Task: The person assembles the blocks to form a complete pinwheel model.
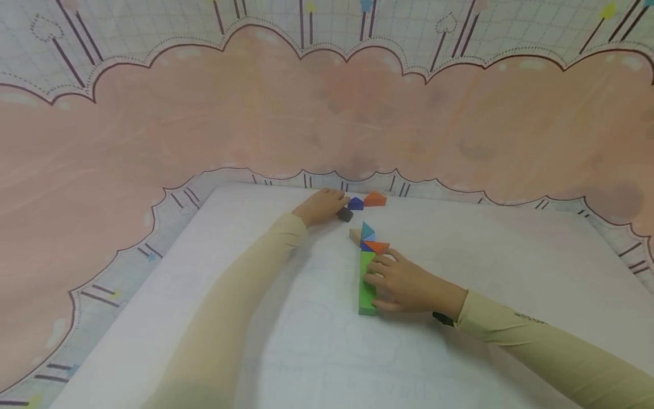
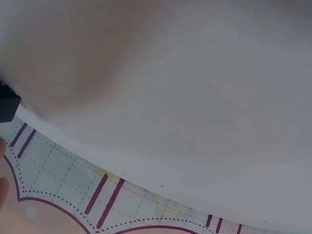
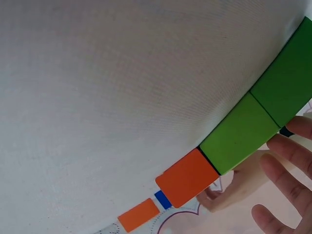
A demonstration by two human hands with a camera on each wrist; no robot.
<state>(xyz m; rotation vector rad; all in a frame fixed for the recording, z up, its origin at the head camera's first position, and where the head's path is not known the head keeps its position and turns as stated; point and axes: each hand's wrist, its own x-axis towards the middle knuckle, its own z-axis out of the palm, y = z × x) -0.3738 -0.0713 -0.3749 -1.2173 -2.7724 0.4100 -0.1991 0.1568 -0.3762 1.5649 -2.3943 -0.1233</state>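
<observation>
At the far edge, my left hand (image 1: 322,206) has its fingers at a small dark block (image 1: 345,214), which it seems to pinch; the thumb is hidden. That hand's fingertips (image 2: 3,187) barely enter the left wrist view, beside the dark block (image 2: 8,105). My right hand (image 1: 401,279) rests beside the long green blocks (image 1: 367,284), its spread fingers touching their top edge. From the right wrist, the light green block (image 3: 239,134) and dark green block (image 3: 287,73) stand end to end, with an orange block (image 3: 187,176) after them.
Beyond the green blocks sit an orange triangle (image 1: 377,246), a light blue triangle (image 1: 367,230) and a tan wooden piece (image 1: 355,236). A blue block (image 1: 355,204) and another orange block (image 1: 375,199) lie at the back of the white table (image 1: 511,261). A patterned curtain (image 1: 327,113) hangs behind.
</observation>
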